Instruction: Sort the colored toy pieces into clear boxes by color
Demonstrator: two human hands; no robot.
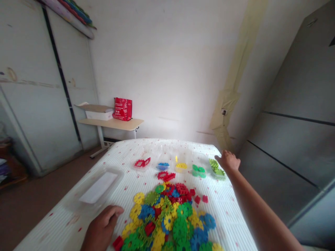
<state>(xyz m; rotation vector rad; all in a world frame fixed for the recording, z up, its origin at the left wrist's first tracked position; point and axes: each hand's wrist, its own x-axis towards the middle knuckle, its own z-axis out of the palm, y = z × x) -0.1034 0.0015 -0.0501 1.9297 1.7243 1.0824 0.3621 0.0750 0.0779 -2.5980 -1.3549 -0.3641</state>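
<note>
Pieces heaped at bottom centre look light, stiff, slick: pinch notched rims. Left hand, lower left, is half-open, seemingly empty; right hand nears a tub at right, grip unclear.

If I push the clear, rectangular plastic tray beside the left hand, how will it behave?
The clear, rectangular plastic tray will probably slide rather than tip, as it looks wide and low on the white striped cloth. It's likely light for its size, being see-through with only a white rectangle showing. Its thin-looking walls may flex.
</note>
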